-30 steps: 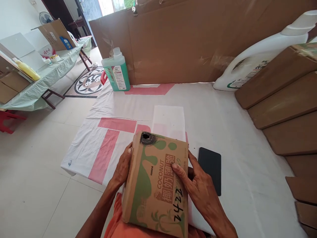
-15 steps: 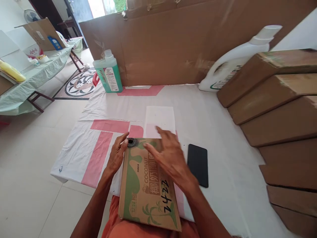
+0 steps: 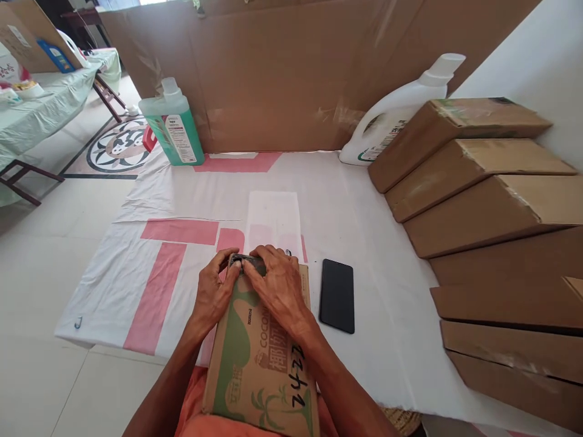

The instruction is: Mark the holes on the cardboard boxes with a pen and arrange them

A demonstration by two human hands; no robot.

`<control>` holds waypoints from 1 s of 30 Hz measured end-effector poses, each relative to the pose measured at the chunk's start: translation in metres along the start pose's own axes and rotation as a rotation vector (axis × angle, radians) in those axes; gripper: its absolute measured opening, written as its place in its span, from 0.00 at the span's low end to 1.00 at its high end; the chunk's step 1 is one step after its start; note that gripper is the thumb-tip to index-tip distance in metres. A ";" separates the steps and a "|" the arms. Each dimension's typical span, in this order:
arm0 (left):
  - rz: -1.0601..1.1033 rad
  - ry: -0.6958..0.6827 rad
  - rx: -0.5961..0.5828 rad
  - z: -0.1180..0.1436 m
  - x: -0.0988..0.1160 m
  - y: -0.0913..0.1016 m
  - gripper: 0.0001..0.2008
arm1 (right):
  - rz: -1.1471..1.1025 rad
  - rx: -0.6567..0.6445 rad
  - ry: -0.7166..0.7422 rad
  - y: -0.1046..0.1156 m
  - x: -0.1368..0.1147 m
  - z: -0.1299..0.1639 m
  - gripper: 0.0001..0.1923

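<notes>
My right hand (image 3: 280, 285), which half a second before had hovered spread above the box (image 3: 264, 358), had come down onto the box's far edge at lower centre of the frame. My left hand (image 3: 214, 291) had closed in from the left corner to meet it. Both sets of fingers were curled and pressed together over the dark blackened patch (image 3: 248, 262) at the box's top edge, thumbs and fingertips touching it. The box lay flat, its near end over my lap and its far end on the white and pink sheet (image 3: 155, 267). The view had also tilted, so the green bottle (image 3: 175, 127) sat further toward the upper left.

My fingers hid most of the dark patch, so I could not tell whether they pinched anything. The box's bottom edge was cut off by the frame. A black phone (image 3: 337, 295) lay just right of the box, apart from it.
</notes>
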State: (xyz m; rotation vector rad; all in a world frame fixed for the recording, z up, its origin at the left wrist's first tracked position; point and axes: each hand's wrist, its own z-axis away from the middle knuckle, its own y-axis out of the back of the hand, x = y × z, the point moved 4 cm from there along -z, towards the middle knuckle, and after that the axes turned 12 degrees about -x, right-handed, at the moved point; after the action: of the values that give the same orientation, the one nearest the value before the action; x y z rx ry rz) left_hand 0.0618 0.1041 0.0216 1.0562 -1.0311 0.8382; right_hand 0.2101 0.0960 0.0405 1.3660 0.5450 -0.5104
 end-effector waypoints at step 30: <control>0.082 0.051 0.123 -0.014 -0.011 0.003 0.12 | 0.032 -0.013 -0.056 -0.005 -0.012 -0.007 0.05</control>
State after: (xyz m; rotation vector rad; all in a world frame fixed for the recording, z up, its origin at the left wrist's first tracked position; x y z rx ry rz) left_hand 0.0591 0.1182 0.0104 1.0957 -0.9952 1.0012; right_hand 0.1972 0.1022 0.0434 1.3428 0.4795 -0.5163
